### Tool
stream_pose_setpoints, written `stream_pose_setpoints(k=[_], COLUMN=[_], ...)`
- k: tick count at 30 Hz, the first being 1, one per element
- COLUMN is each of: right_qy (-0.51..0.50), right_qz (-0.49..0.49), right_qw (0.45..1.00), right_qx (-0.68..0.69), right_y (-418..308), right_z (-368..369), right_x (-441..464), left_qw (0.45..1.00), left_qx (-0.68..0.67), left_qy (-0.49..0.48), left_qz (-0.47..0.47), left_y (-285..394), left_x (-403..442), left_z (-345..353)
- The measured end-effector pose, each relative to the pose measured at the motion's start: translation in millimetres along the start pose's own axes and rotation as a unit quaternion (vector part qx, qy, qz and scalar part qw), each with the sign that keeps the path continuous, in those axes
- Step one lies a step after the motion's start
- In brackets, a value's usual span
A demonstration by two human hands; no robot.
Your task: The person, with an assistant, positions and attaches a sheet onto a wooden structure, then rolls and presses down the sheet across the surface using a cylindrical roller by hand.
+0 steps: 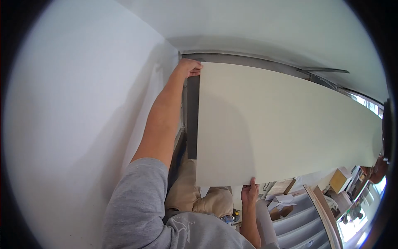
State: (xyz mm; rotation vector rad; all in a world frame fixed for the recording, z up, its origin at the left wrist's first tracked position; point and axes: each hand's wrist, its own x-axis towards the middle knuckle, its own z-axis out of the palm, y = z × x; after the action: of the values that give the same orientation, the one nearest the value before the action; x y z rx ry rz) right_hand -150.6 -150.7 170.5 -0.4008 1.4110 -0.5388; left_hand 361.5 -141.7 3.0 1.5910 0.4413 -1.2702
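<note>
A large cream-coloured panel (282,120) spans the middle and right of the view, below the ceiling. My left hand (191,67) grips its upper left corner, fingers closed on the edge. At the panel's lower edge, my right hand (250,191) holds it with the thumb on the near face; its other fingers are partly hidden behind. A dark grey strip (192,118) shows just left of the panel. At the far right, another person's hand (378,170) is at the panel's end.
A white wall (74,103) rises at the left and meets the ceiling (265,25). A metal frame runs along the ceiling's edge. At the lower right stand a shelf unit (298,220), an open cardboard box (282,209) and a yellowish box (340,179).
</note>
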Motion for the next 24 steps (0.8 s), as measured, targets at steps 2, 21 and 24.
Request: stream_pose_setpoints(k=[2,21,24], right_qy=[0.020,0.040,0.053], right_qz=[0.040,0.040,0.031], right_qw=[0.999,0.997,0.997], right_qx=[-0.012,0.059,0.049], right_y=[5.8,17.7,24.2], right_z=[-4.3,-12.6,-13.9], right_x=[0.2,5.6,4.6], left_qw=[0.997,0.998,0.999], left_qx=[-0.014,0.055,0.022], left_qy=[-0.057,-0.024,-0.033], left_qz=[0.043,-0.005,0.006], left_y=[-11.0,-16.9,-18.4], left_x=[9.7,32.2,30.8], left_z=[-12.6,-36.9,-30.7])
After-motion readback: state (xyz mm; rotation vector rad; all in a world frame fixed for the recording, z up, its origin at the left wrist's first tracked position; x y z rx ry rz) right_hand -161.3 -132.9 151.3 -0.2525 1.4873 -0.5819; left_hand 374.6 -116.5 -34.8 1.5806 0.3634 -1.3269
